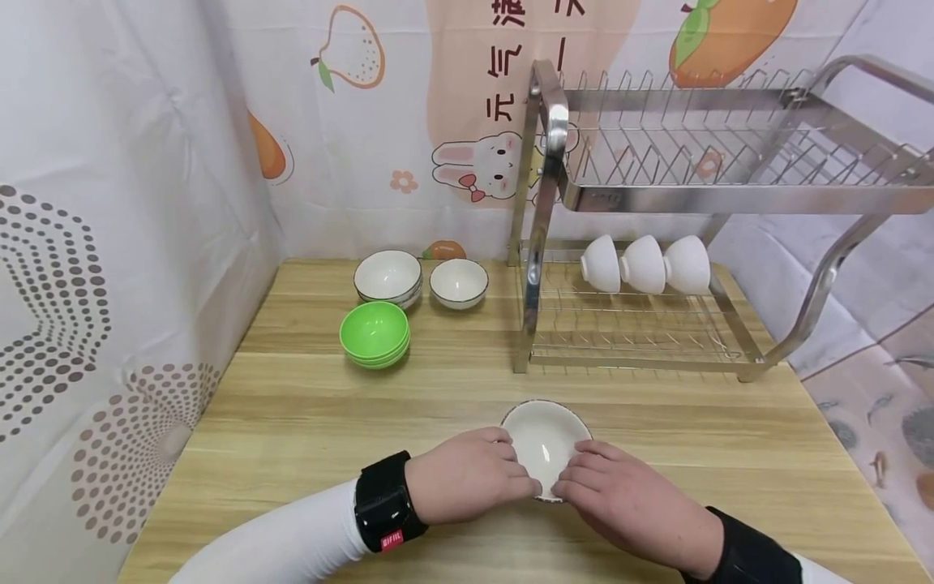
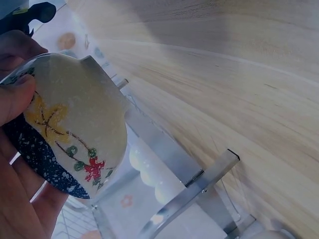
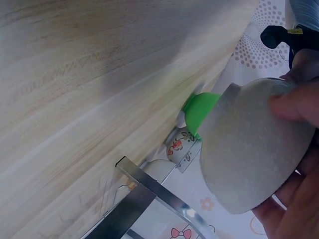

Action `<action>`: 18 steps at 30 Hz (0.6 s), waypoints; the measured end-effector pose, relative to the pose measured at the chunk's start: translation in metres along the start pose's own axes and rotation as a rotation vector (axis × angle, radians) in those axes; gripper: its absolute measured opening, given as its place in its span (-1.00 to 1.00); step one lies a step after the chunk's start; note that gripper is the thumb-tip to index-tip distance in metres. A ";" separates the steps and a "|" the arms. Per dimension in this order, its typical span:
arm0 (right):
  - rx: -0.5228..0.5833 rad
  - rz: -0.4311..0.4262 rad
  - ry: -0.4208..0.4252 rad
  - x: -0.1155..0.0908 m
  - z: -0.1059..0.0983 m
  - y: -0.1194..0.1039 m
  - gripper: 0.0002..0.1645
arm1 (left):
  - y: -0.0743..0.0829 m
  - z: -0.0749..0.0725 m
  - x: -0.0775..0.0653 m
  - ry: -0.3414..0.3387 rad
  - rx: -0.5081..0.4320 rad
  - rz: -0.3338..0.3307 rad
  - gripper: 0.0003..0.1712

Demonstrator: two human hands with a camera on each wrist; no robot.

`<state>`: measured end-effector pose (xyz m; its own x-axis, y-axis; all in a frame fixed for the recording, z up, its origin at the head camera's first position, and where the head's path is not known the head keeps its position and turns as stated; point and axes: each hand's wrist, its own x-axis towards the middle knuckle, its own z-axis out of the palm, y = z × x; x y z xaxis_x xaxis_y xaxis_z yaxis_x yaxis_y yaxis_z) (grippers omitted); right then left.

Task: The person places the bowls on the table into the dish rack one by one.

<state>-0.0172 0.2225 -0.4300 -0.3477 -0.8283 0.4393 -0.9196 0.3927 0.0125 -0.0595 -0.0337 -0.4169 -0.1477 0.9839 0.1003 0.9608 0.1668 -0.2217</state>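
Two hands point(image 1: 467, 478), one bowl point(image 1: 543, 446)

Bowl: white inside, dark line at rim, mouth up, at the near part of the worktop point(image 1: 292, 454), in front of the rack point(image 1: 744, 200). Wrist views show its foot off the wood. Left hand grips the rim at left; right hand point(image 1: 627, 499) grips it at right, fingertips of both near each other at the near edge. Outer wall: yellow, red and green plant motif with a dark speckled patch in the left wrist view; plain pale in the right.

Back left of worktop: green stack point(image 1: 374, 334), just in front of white stack point(image 1: 387, 277); small bowl point(image 1: 459, 284) just right of the latter, upright.

Rack: metal, two tiers, back right. Lower tier holds three cups point(image 1: 644, 265), white, on their sides in a close row, feet to the left. Upper tier: wire slots.

Backdrop: printed curtain point(image 1: 350, 162). Wristband point(image 1: 383, 499) on left arm, black; right arm likewise
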 end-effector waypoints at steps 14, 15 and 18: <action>0.027 0.020 0.055 0.002 0.000 0.008 -0.64 | -0.006 -0.005 0.003 -0.004 -0.075 -0.067 -0.69; 0.042 0.032 0.063 0.002 0.000 0.010 -0.66 | -0.007 -0.005 0.004 0.002 -0.075 -0.082 -0.67; 0.095 0.119 0.078 0.000 -0.002 0.014 -0.70 | -0.009 -0.007 0.004 0.063 -0.076 -0.149 -0.57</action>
<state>-0.0298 0.2281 -0.4283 -0.4429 -0.7434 0.5012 -0.8874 0.4430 -0.1271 -0.0674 -0.0314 -0.4074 -0.2767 0.9425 0.1874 0.9448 0.3024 -0.1259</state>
